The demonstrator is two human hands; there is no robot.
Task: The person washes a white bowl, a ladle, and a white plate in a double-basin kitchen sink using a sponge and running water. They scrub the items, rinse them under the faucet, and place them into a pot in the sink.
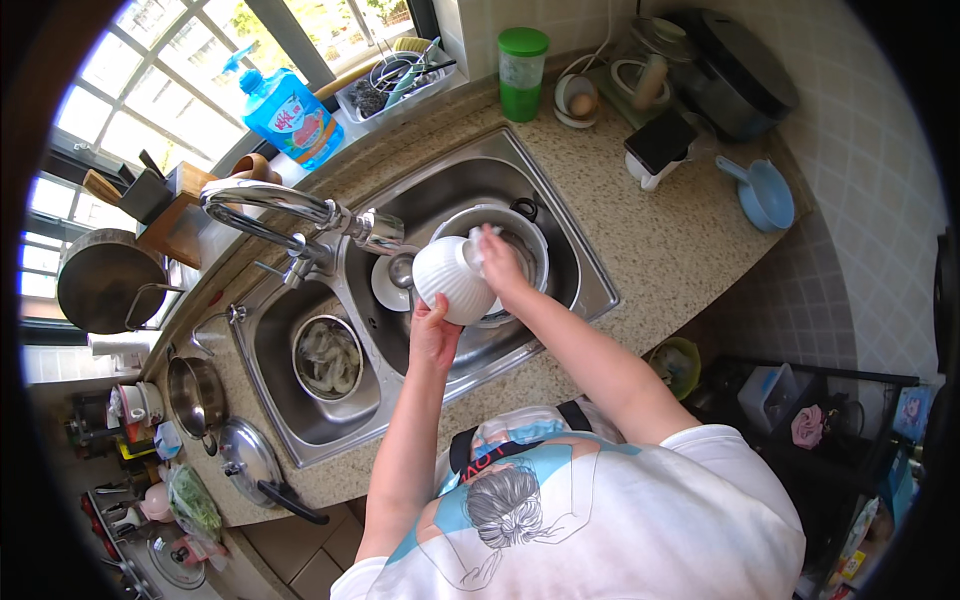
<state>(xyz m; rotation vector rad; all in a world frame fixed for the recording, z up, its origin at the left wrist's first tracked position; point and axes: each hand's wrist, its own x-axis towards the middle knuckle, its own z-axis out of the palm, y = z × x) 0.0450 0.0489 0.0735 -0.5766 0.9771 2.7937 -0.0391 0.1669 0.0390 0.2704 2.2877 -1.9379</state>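
Note:
My left hand grips the rim of a white ribbed bowl, which is tilted on its side above the right sink basin. Against the bowl's foot, my right hand presses a white cloth or wipe. Beneath them a metal pot with a black handle rests in the basin. A white dish and a metal ladle lie to the left of the bowl. The chrome faucet reaches over the basin from the left; whether water runs cannot be told.
The left basin holds a bowl of shrimp. A pot lid and steel pan lie left of the sink. Blue detergent stands on the sill. A green-lidded container and light-blue pan stand on the counter.

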